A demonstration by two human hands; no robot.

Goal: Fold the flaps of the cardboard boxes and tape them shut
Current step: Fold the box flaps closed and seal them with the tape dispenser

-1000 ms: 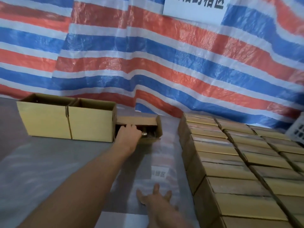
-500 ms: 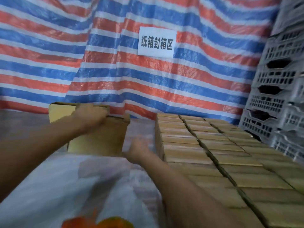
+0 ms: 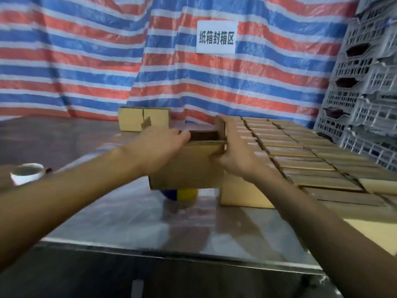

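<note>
A small open cardboard box (image 3: pixel 189 168) hangs above the table in front of me, its top flaps up. My left hand (image 3: pixel 163 147) grips its left upper edge, fingers curled over the rim. My right hand (image 3: pixel 234 147) holds the right end, fingers laid along the upright end flap and thumb tucked under the box's corner. Two more open boxes (image 3: pixel 144 120) stand side by side at the table's far edge. A blue and yellow tape dispenser (image 3: pixel 179 193) lies on the table under the held box, partly hidden.
Rows of closed boxes (image 3: pixel 300 151) fill the table's right side. Grey plastic crates (image 3: pixel 363 87) are stacked at far right. A roll of tape (image 3: pixel 26 173) lies at left. A striped tarp with a white sign (image 3: pixel 217 37) hangs behind. The table's front edge (image 3: pixel 171 252) runs near me.
My left hand took one box from the row at the back and brought it toward me. My right hand left the table and came onto the box's right end. My view rose.
</note>
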